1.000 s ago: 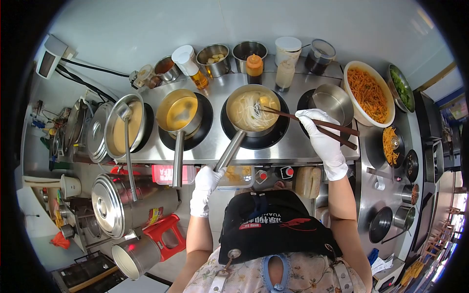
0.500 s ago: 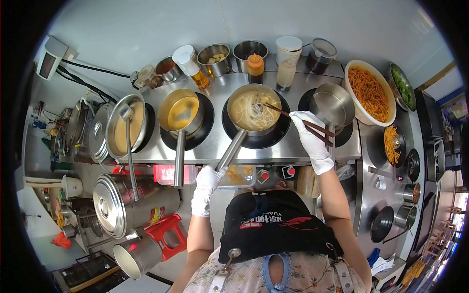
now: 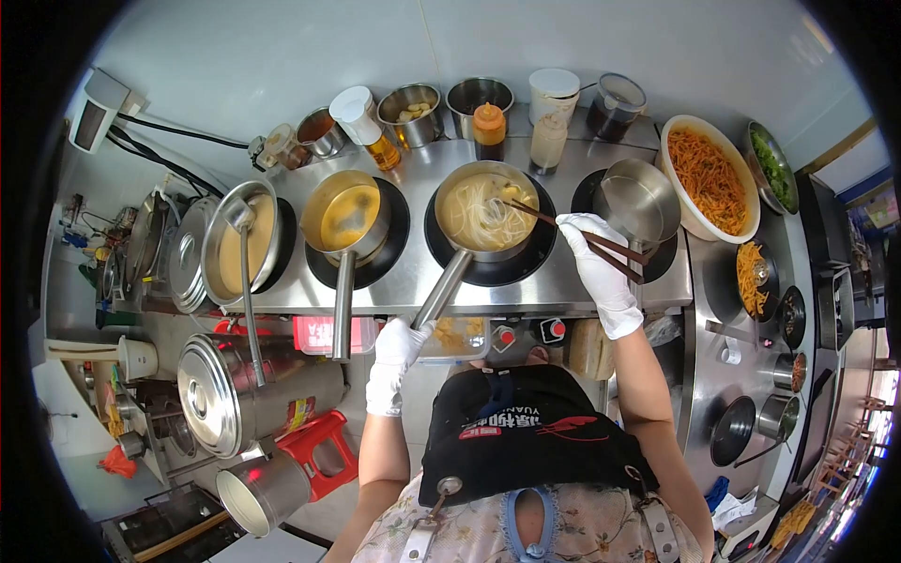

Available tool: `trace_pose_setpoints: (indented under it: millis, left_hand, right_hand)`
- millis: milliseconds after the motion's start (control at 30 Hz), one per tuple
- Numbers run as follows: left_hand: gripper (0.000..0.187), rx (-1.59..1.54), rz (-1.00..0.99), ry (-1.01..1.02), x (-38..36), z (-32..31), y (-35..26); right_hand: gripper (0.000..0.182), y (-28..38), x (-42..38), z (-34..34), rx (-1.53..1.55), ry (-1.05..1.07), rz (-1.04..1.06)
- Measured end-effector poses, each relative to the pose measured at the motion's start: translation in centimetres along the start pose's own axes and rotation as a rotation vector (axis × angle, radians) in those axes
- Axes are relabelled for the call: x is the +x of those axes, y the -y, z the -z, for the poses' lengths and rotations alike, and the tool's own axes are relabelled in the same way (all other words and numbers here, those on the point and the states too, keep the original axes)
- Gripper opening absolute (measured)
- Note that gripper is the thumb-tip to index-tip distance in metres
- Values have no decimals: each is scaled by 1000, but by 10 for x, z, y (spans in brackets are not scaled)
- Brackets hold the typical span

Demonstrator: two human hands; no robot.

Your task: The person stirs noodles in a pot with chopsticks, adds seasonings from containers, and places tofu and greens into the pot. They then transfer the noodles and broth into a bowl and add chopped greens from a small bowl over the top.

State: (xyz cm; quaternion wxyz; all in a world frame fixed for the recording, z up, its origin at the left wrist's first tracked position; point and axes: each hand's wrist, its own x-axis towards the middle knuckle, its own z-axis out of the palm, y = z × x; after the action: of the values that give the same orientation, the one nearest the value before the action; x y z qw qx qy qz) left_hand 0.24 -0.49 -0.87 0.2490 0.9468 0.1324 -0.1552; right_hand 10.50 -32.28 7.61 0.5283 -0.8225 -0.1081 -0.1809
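White gloves cover both my hands. My left hand is wrapped round the end of the handle of a steel saucepan, which stands on a black burner. Pale noodles lie in yellowish broth inside that pan. Held in my right hand is a pair of dark brown chopsticks. Their tips reach over the pan's right side, at the noodles. Just beyond my right hand stands another saucepan with clear liquid. To the left, a saucepan of yellow soup sits on its own burner.
A wide pan with a ladle stands at the far left. Along the wall are sauce bottles, steel pots and lidded tubs. A bowl of orange-brown shreds is at the right. A large lidded pot and red stool stand below left.
The chopsticks have shifted very slightly in my right hand, and the noodles lie a little differently in the broth. My left hand stays on the saucepan handle.
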Motion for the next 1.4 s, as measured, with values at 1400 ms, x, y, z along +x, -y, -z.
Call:
trace_pose_setpoints:
  millis: [1400]
  left_hand:
    - [52,-31,-6,2,-5,8,-9]
  right_hand:
    - [10,20,0,14,93,-11,-26]
